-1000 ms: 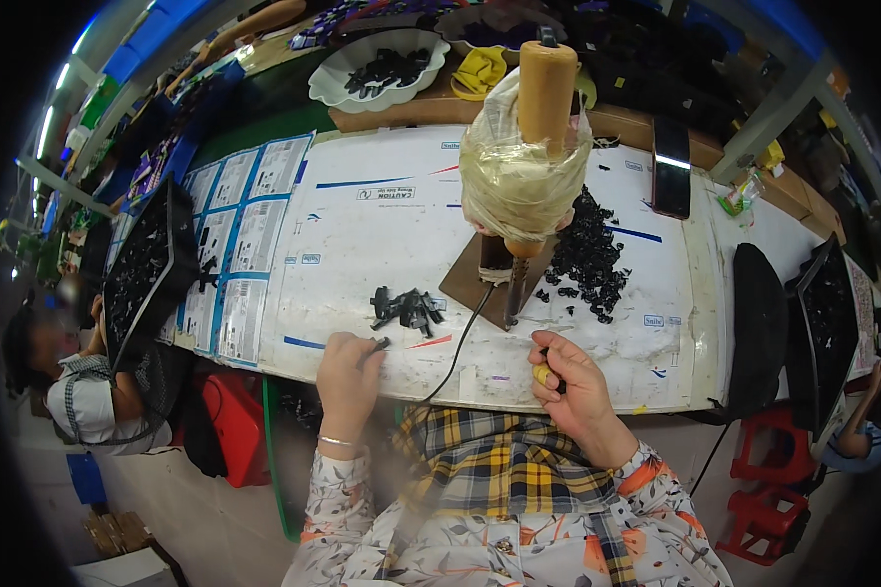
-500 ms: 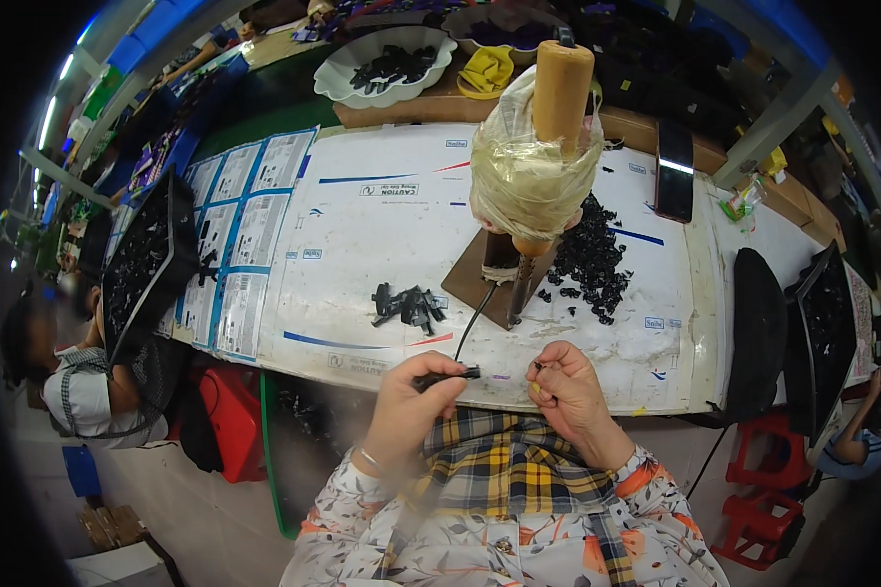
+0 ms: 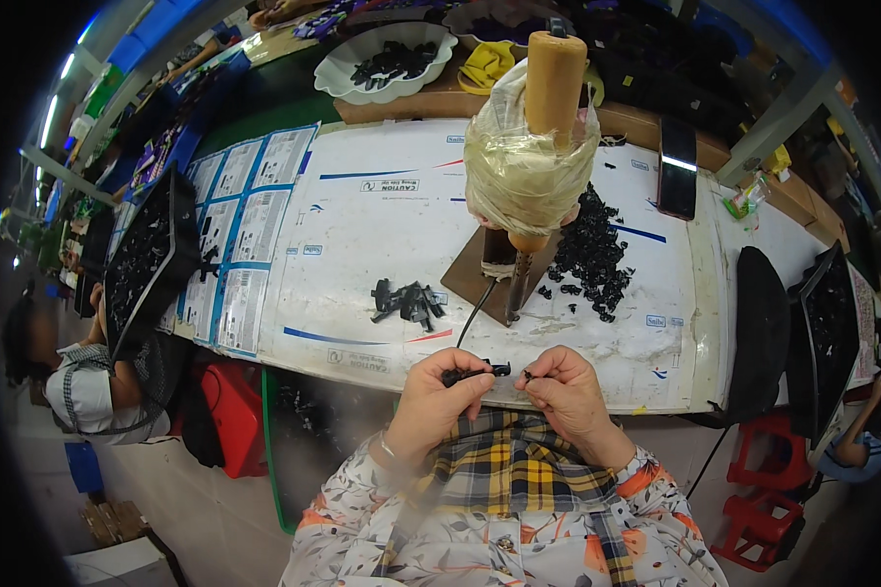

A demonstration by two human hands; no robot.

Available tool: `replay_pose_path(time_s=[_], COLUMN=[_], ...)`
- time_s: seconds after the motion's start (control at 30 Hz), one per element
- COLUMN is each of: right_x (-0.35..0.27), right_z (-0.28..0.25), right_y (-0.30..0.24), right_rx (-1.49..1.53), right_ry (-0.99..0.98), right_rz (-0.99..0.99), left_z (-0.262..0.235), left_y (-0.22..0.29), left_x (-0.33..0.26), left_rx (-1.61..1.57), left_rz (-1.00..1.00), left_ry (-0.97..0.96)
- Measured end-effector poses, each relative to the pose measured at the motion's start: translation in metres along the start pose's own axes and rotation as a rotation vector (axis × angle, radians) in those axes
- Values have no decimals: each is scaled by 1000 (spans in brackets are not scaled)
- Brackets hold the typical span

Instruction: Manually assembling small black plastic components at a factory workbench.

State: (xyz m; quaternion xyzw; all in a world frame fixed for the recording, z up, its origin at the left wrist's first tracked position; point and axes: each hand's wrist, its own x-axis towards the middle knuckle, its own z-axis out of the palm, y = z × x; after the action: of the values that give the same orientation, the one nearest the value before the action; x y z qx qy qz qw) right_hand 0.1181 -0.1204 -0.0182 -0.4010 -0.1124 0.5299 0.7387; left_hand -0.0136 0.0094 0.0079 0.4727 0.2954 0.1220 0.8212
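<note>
At the lower centre of the frame, the left hand (image 3: 439,396) pinches a black part (image 3: 475,372) and the right hand (image 3: 563,386) pinches a tiny piece (image 3: 528,374) just beside its tip, both above the table edge (image 3: 597,403). If a grip slips, the piece could fall into the lap. Further up lie a small cluster (image 3: 408,300), a wrapped press (image 3: 529,176) and a loose pile (image 3: 592,259); a careless reach may scatter them.
</note>
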Motion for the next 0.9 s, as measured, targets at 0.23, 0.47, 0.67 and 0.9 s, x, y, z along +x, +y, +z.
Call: replay_pose_path(time_s=[0.23, 0.47, 0.67, 0.9], right_x=[-1, 0, 0, 2], right_z=[5, 9, 9, 6], right_y=[-4, -11, -14, -10], right_rx=[-373, -603, -686, -766], right_ry=[-24, -38, -63, -47], right_rz=[-148, -175, -205, -412], left_z=[7, 9, 9, 10], left_y=[0, 2, 3, 6], left_x=[1, 0, -2, 2], left_rx=[-35, -10, 77, 141], left_rz=[-24, -65, -50, 83], left_ry=[9, -15, -50, -162])
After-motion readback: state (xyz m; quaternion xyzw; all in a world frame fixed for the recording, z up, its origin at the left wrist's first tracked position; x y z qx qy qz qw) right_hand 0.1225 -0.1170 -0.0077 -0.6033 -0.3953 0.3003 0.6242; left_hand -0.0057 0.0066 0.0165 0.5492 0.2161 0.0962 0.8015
